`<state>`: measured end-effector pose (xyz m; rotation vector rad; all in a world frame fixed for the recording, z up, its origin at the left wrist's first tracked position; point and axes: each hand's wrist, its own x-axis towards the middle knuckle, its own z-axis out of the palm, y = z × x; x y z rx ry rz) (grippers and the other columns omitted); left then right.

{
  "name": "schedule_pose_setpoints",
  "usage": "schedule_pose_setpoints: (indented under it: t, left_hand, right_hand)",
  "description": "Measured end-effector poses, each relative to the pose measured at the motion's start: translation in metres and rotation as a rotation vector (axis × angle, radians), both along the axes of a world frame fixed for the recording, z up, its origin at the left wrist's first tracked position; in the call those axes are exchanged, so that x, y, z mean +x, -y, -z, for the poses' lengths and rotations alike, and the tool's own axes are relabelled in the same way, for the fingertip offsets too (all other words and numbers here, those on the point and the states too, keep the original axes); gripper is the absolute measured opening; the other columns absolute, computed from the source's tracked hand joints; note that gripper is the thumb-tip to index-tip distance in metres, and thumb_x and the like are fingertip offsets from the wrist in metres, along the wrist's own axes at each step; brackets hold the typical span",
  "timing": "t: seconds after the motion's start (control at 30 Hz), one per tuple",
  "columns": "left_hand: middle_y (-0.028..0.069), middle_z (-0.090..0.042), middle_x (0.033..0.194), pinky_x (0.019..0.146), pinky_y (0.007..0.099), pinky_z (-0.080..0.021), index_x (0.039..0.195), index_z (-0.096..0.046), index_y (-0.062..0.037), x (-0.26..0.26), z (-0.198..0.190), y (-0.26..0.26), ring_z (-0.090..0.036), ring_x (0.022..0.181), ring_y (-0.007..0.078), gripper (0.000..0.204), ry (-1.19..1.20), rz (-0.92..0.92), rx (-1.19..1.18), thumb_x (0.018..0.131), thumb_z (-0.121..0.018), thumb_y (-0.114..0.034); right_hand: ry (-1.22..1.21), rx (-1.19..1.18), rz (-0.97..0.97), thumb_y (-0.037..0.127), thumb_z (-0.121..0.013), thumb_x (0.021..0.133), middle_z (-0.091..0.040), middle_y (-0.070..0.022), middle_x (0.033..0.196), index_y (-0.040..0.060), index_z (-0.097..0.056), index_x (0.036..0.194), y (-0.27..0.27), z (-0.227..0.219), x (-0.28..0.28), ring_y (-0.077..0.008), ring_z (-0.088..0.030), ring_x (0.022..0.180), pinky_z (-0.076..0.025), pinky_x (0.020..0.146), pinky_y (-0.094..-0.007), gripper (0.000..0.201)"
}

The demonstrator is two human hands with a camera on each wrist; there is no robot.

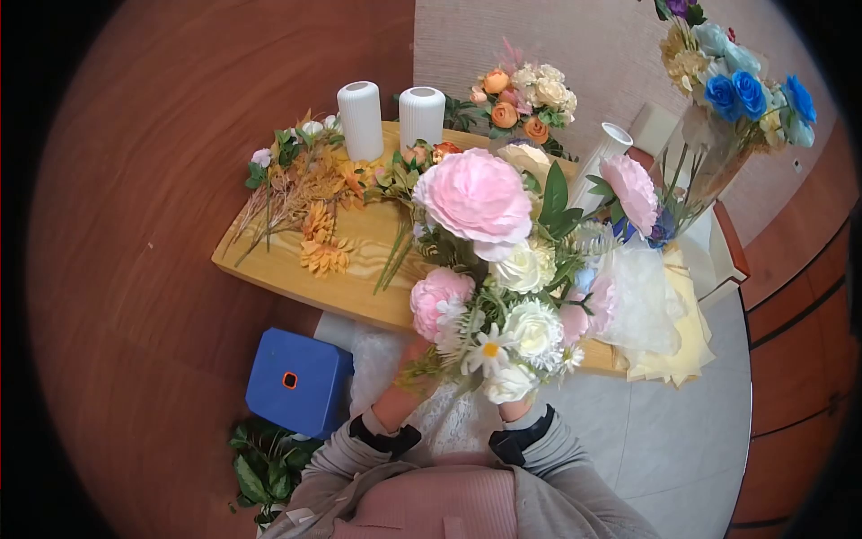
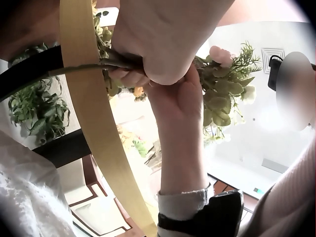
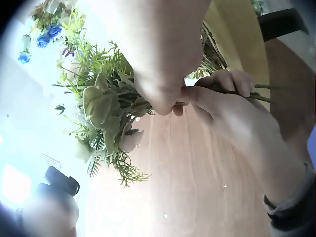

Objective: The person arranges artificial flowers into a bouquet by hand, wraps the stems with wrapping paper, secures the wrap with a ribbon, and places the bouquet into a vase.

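A full bouquet [image 1: 534, 332] of pink peonies, white roses and a daisy is held in front of the chest, its flowers covering much of both hands in the head view. My left hand [image 1: 401, 388] is at its left and my right hand [image 1: 516, 409] at its lower right. In the right wrist view the left hand [image 3: 237, 111] has its fingers curled round the green stems [image 3: 259, 96], right beside the right hand [image 3: 165, 64]. Curled fingers of the right hand [image 2: 175, 101] also grip the stems [image 2: 81, 67] in the left wrist view.
A wooden table [image 1: 359, 292] bears orange flowers [image 1: 323, 256], white vases [image 1: 361, 121] and cream wrapping sheets [image 1: 673, 332]. A blue box [image 1: 296, 382] stands at the lower left, above a leafy plant [image 1: 260, 476]. Blue roses [image 1: 745, 94] stand at the upper right.
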<state>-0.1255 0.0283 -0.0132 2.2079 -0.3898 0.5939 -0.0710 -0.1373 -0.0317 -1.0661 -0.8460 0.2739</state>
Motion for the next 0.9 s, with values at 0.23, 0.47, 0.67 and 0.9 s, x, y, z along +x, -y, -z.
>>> schedule_pose_setpoints:
  t: [0.23, 0.47, 0.67, 0.9]
  left_hand:
    - [0.0117, -0.057, 0.112, 0.088, 0.0313, -0.043, 0.119, -0.048, -0.0015, 0.013, 0.033, 0.001, -0.055, 0.102, 0.0213, 0.04, -0.217, 0.206, -0.64, 0.083, -0.06, -0.015]
    - [0.0094, -0.054, 0.115, 0.092, 0.0306, -0.041, 0.121, -0.047, -0.0023, 0.011, 0.012, -0.008, -0.051, 0.105, 0.0193, 0.039, -0.23, 0.265, -0.528, 0.086, -0.058, -0.016]
    - [0.0074, -0.051, 0.118, 0.095, 0.0301, -0.038, 0.122, -0.047, -0.003, -0.014, -0.009, -0.032, -0.048, 0.107, 0.0176, 0.038, -0.231, 0.195, -0.468, 0.088, -0.055, -0.017]
    - [0.007, -0.059, 0.097, 0.076, 0.0266, -0.046, 0.107, -0.058, 0.0003, 0.009, -0.079, -0.151, -0.056, 0.088, 0.0144, 0.025, -0.454, -0.082, -0.402, 0.085, -0.058, -0.012]
  right_hand:
    - [0.018, -0.007, 0.006, 0.02, -0.04, 0.093, -0.041, -0.0109, 0.129, 0.0095, -0.029, 0.137, 0.011, -0.006, 0.004, -0.0245, -0.048, 0.109, -0.044, 0.089, -0.0322, 0.046]
    - [0.033, -0.019, -0.011, 0.02, -0.04, 0.093, -0.042, -0.011, 0.128, 0.0094, -0.03, 0.136, 0.034, -0.026, 0.016, -0.0247, -0.048, 0.108, -0.044, 0.088, -0.0322, 0.045]
    - [0.029, -0.047, -0.146, 0.019, -0.04, 0.093, -0.042, -0.011, 0.128, 0.0092, -0.03, 0.135, 0.015, -0.013, 0.024, -0.0248, -0.048, 0.108, -0.044, 0.088, -0.0323, 0.045]
    - [0.015, -0.087, -0.24, 0.019, -0.041, 0.092, -0.043, -0.0111, 0.127, 0.009, -0.031, 0.134, 0.041, 0.009, 0.014, -0.025, -0.048, 0.108, -0.044, 0.088, -0.0323, 0.044]
